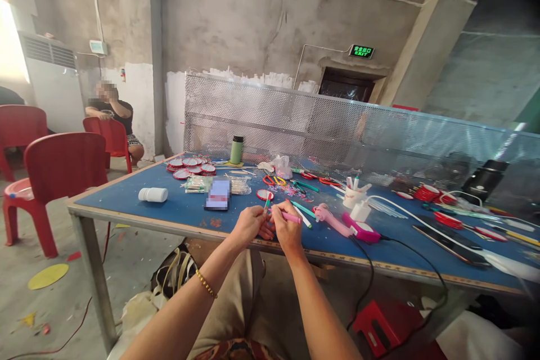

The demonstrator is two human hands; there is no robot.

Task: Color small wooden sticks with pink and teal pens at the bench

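My right hand [287, 230] is closed around a pink marker [292, 216], held in a writing grip over the table's front edge. Close beside it, my left hand [250, 226] pinches a small thin stick [268, 202] with green and red on it; its exact kind is too small to make out. Just beyond the fingers lies a white disc with a red rim [265, 194]. A teal marker [304, 209] and a white marker with a green end [304, 218] rest right of my right hand.
On the blue table [126, 208] stand a white bottle [153, 195], a phone [217, 194], a green flask [237, 150] and a pen cup [353, 196]. Red-rimmed discs [192, 164] are piled at back left. A pink glue gun [333, 219] trails a cord. Red chairs [65, 163] and a seated person [113, 118] are left.
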